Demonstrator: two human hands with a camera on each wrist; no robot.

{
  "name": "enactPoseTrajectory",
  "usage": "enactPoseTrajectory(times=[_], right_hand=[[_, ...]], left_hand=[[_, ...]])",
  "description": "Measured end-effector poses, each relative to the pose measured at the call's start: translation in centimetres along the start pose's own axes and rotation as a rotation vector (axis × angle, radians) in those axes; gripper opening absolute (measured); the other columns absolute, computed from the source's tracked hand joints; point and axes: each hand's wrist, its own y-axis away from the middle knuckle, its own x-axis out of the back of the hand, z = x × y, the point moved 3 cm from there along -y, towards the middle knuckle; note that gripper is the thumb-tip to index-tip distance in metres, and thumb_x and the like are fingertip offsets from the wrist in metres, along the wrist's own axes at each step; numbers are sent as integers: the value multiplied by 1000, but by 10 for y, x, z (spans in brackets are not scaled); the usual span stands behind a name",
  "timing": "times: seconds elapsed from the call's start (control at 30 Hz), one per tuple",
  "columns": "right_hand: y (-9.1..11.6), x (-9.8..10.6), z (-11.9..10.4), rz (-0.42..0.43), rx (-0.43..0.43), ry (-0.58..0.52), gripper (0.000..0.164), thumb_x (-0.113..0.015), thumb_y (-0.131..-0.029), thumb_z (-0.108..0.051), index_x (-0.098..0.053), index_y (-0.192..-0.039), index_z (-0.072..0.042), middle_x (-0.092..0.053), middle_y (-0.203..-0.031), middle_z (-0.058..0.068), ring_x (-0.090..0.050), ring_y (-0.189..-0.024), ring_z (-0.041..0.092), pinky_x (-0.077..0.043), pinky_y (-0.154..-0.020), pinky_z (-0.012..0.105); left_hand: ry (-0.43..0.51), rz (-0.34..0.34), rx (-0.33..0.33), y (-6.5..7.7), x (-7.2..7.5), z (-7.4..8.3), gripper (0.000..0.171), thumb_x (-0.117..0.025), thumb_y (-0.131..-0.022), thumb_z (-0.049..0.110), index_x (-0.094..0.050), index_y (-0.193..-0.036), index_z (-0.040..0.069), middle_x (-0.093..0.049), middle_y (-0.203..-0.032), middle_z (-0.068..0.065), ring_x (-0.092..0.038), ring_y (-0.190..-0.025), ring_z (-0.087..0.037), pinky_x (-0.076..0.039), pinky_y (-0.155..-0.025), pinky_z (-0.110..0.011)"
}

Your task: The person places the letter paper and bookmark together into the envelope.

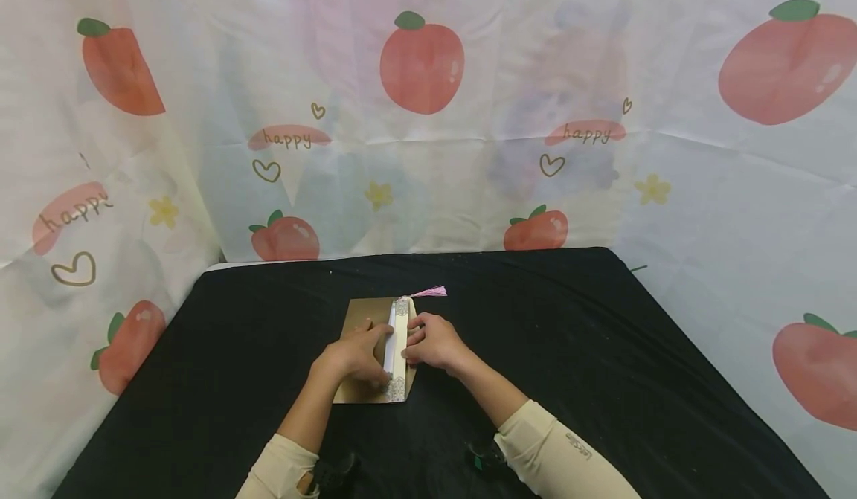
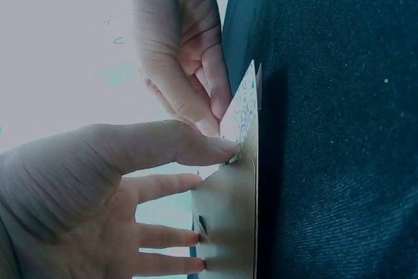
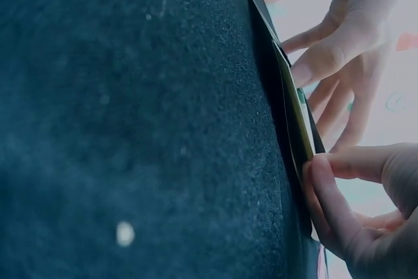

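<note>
A gold folded card (image 1: 364, 311) lies on the black cloth, with a cream strip (image 1: 401, 346) raised along its right side. Silver patterning marks the strip's ends, and a pink tassel (image 1: 431, 291) extends from the top. White paper (image 1: 390, 350) shows beside the strip. My left hand (image 1: 358, 352) rests over the gold panel; in the left wrist view its thumb touches the patterned edge and its fingers are extended against the card. At the strip's right edge, my right hand (image 1: 438, 343) pinches the card between thumb and fingers, as the right wrist view shows.
Black cloth (image 1: 569, 335) covers the table around the card. A pale curtain (image 1: 455, 179) printed with peaches hangs behind and at both sides. Dark wrist straps (image 1: 335, 475) show by the cream sleeves (image 1: 562, 451).
</note>
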Motion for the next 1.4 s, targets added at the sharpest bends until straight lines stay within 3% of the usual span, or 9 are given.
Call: enactPoseTrajectory(times=[1.1, 1.4], right_hand=[[-7, -11, 7, -32, -60, -132, 43, -76, -83, 12, -56, -121, 10, -67, -92, 16, -72, -71, 20, -60, -68, 33], [-7, -15, 4, -48, -68, -156, 41, -75, -85, 12, -55, -121, 10, -67, -93, 17, -73, -75, 22, -60, -70, 32]], left_hand=[[-18, -1, 0, 1, 2, 1, 88, -92, -71, 28, -53, -149, 17, -30, -161, -28, -38, -142, -47, -39, -101, -70], [-10, -20, -7, 0, 2, 0, 88, -91, -74, 28, -50, -151, 16, -27, -163, -28, -32, -146, -49, -36, -105, -69]])
